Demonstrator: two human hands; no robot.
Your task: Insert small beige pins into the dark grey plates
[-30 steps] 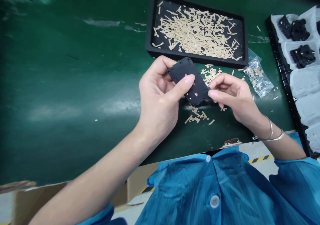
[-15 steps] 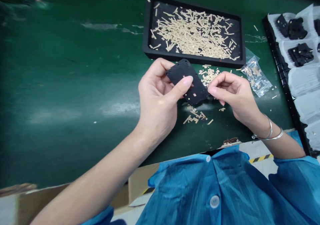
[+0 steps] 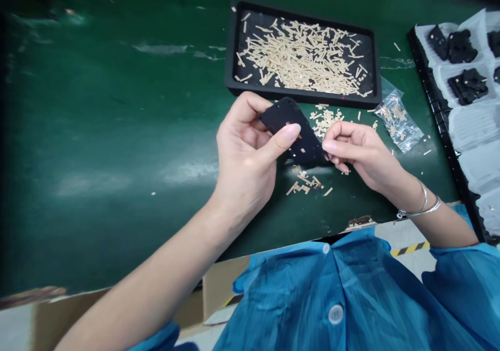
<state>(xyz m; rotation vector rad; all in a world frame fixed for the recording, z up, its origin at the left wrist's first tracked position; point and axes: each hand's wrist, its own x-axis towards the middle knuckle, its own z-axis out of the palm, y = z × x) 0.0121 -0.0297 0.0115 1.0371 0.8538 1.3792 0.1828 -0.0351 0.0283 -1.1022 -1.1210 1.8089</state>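
My left hand point(image 3: 253, 142) holds a flat black plastic plate point(image 3: 291, 114) with small holes, its thumb pressed across the face and its fingers behind. The plate is tilted, its lower right corner towards my other hand. My right hand point(image 3: 357, 150) is closed in a pinch at that corner; whether its fingertips grip the plate's edge or a tiny piece cannot be made out. Beyond the plate lies a heap of small cream-coloured strips point(image 3: 326, 121) on the green table. More loose strips point(image 3: 307, 183) lie beneath the plate, nearer to me.
A black tray point(image 3: 230, 54) full of cream strips stands behind my hands. Right of it lies a clear plastic bag point(image 3: 398, 119) with small pieces inside. At the far right, a compartmented white tray point(image 3: 469, 124) holds black plastic parts point(image 3: 467, 86).
My right hand has moved slightly down and left along the plate's corner. The plate has tipped a little in my left hand, and the view has shifted slightly.
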